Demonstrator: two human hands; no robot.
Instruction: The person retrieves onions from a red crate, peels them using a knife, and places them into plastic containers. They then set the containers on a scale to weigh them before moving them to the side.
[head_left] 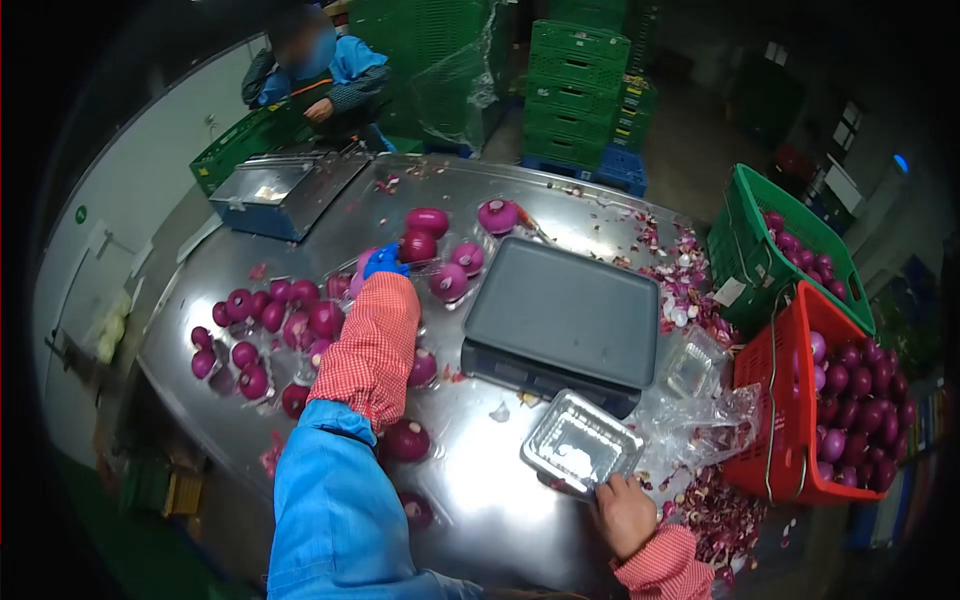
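My left hand [385, 262], in a blue glove, reaches to the far side of the steel table. Its fingers are bent at the near edge of a clear plastic tray holding red onions [418, 246]; the grip is partly hidden. A clear plastic tray [582, 445] with no onions in it tilts in front of the grey scale [562, 310]. My bare right hand [628, 512] grips its near right corner, thumb and fingers closed on the rim. More red onions [295, 325], many in clear trays, lie around my left forearm.
Right of the scale stand a red crate [770, 430] and a green crate [745, 235] of onions. Onion skins [715, 515], plastic film [705, 425] and another clear tray [695, 362] lie nearby. Beyond the steel table [480, 520], a person [320, 75] stands by a metal box [285, 195].
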